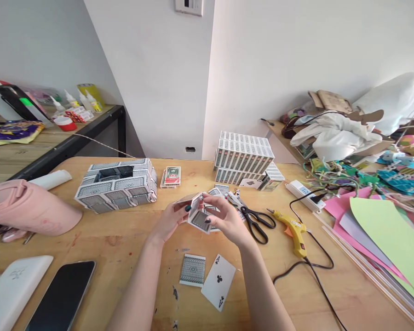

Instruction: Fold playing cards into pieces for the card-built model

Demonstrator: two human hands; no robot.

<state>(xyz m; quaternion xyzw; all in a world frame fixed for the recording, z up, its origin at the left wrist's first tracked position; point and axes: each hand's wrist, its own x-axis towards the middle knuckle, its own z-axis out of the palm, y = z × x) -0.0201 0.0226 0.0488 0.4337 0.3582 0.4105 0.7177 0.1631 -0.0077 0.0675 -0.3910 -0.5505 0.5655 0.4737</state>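
Observation:
In front of me, my left hand [168,223] and my right hand [229,220] both grip folded playing cards [200,220], patterned on the back and bent into a small open box shape. My left fingers close on its left side, while my right thumb and fingers pinch the right side. Below them on the table lie a patterned card with folded edges [192,270] and a flat ace of clubs [219,281]. Loose cards [222,188] lie just behind my right hand, partly hidden by it. Black-handled scissors [257,223] rest to its right.
A yellow glue gun [296,234] lies right, its cord trailing to a power strip [304,195]. Behind stand stacked card packs [243,158], a card-covered box [117,186] and a small deck [172,175]. A pink tumbler [34,207], phone [62,294] and coloured paper [386,234] flank the workspace.

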